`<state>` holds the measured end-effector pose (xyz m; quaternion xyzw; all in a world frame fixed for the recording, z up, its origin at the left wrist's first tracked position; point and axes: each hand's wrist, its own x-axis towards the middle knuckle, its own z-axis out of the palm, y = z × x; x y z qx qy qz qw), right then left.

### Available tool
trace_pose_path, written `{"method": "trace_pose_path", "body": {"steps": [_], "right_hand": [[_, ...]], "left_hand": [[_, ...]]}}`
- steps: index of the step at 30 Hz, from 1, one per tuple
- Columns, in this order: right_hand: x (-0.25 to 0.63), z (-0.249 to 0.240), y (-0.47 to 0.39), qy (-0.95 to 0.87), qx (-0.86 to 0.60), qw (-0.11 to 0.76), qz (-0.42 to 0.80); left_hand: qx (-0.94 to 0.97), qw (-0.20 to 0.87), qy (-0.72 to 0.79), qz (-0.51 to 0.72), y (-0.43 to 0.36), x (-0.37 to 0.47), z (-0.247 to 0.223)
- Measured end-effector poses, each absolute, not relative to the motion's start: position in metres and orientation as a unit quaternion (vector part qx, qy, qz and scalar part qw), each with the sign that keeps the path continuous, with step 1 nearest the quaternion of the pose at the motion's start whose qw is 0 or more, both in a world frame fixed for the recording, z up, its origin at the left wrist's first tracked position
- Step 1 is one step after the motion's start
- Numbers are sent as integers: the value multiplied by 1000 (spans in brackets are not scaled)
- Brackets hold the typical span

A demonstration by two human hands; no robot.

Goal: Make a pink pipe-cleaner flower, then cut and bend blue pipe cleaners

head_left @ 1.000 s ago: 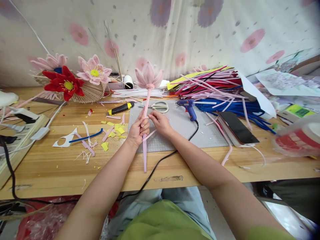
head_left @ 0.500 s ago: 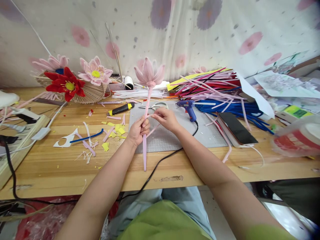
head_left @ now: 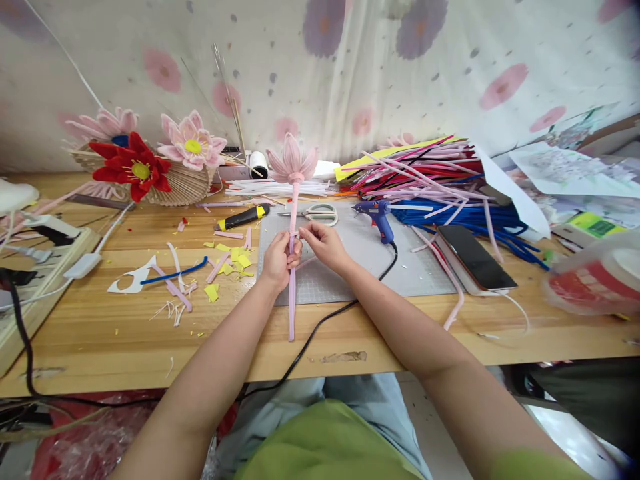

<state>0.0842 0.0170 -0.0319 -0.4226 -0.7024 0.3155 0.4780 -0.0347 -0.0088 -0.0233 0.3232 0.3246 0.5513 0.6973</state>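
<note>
A pink pipe-cleaner flower (head_left: 294, 160) stands upright on a pink wrapped stem (head_left: 292, 293). My left hand (head_left: 281, 259) is closed around the middle of that stem. Just to its right, my right hand (head_left: 324, 245) pinches a thin pale pink strip close to the stem; the strip is mostly hidden by the fingers, and a loose end trails below the hand. Under both hands lies a grey cutting mat (head_left: 330, 288). Scissors (head_left: 323, 213) and a blue hot glue gun (head_left: 380, 220) rest on the mat beyond the right hand.
A black-and-yellow utility knife (head_left: 244, 217) and yellow scraps (head_left: 235, 259) lie left. Finished flowers, one red (head_left: 133, 168), stand back left. Pipe-cleaner bundles (head_left: 425, 167) and a phone (head_left: 475, 257) are right. A black cord (head_left: 320, 325) crosses the table's front.
The flower has dipped lower and turned slightly, its head tilting a little. My right hand has shifted slightly down and left, nearer my left hand, still pinching the strip.
</note>
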Motion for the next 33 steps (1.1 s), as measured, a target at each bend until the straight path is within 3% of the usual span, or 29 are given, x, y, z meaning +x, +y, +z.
{"method": "trace_pose_path", "body": {"steps": [7, 13, 19, 25, 29, 33], "right_hand": [[82, -35, 18, -684, -444, 482, 321], [98, -30, 20, -754, -400, 420, 309], [112, -27, 29, -756, -356, 361, 415], [99, -23, 40, -740, -301, 324, 507], [91, -17, 48, -771, -317, 324, 447], [97, -13, 49, -770, -438, 350, 304]], "left_hand": [[293, 712, 318, 553, -9, -34, -22], [160, 809, 243, 511, -9, -42, -16], [79, 868, 150, 466, -19, -47, -10], [123, 896, 171, 392, -29, -41, -5], [230, 858, 219, 404, -25, -40, -3], [331, 761, 292, 475, -16, -40, -5]]}}
